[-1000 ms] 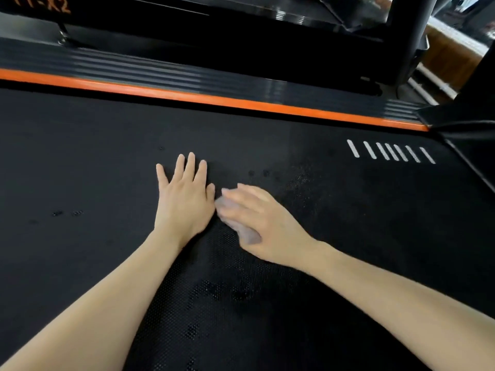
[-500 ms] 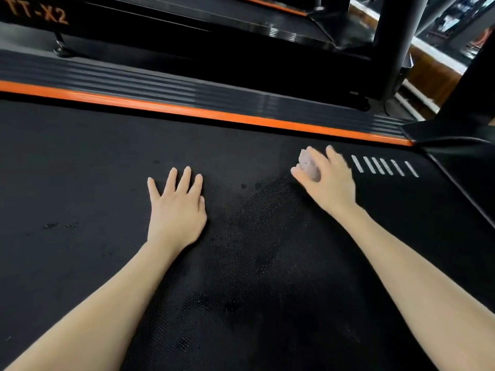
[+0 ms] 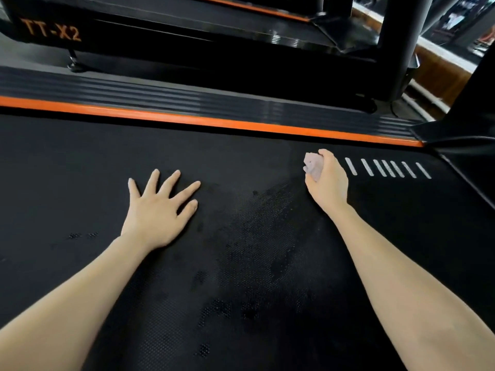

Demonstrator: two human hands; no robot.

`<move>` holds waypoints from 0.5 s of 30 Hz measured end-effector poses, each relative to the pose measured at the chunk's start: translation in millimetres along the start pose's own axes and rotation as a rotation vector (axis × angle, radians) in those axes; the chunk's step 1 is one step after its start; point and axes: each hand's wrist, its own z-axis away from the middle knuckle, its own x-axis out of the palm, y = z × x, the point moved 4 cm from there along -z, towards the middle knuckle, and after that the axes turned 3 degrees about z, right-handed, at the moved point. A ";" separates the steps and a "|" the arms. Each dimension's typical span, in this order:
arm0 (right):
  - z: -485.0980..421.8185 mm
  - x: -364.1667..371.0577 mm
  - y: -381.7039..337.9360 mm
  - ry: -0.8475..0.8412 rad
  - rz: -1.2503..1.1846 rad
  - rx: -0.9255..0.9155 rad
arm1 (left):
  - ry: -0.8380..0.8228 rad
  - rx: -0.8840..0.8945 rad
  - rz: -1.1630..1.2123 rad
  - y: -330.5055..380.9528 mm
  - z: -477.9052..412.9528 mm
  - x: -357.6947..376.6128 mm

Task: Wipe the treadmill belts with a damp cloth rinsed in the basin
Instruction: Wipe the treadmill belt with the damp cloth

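Black textured belt (image 3: 80,170) fills most of the frame, with damp patches at centre. Left hand (image 3: 158,210) rests flat on it, fingers spread. Right hand (image 3: 328,183), centre right, has fingers clamped on a crumpled pale cloth (image 3: 312,164) beside white stripes (image 3: 388,168). Orange trim (image 3: 187,119) and a second treadmill (image 3: 160,36) lie across the top.

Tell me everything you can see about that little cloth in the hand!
The cloth is small, pale pinkish-grey, scrunched into a wad. The right hand grips it, fingers curled over its top, so only part pokes out. It is over the far side of the black treadmill belt, near the white stripes. Whether it touches the belt is unclear.
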 end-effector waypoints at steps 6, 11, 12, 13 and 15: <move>48.7 2.0 -83.1 -0.112 0.008 -0.341 | 0.055 -0.033 0.053 -2.4 -1.4 -1.6; 108.6 9.2 -97.0 -0.422 -0.120 -0.950 | 0.110 -0.035 0.105 -8.2 -3.6 1.5; 91.0 10.3 -89.3 -0.378 -0.109 -0.966 | 0.111 -0.027 0.094 -8.1 -3.6 1.9; 65.8 10.1 -80.8 -0.328 -0.120 -0.872 | 0.106 -0.024 0.078 -7.6 -3.7 2.3; 9.8 8.0 -66.8 -0.218 -0.090 -0.445 | 0.080 -0.037 0.049 -6.6 -3.7 4.6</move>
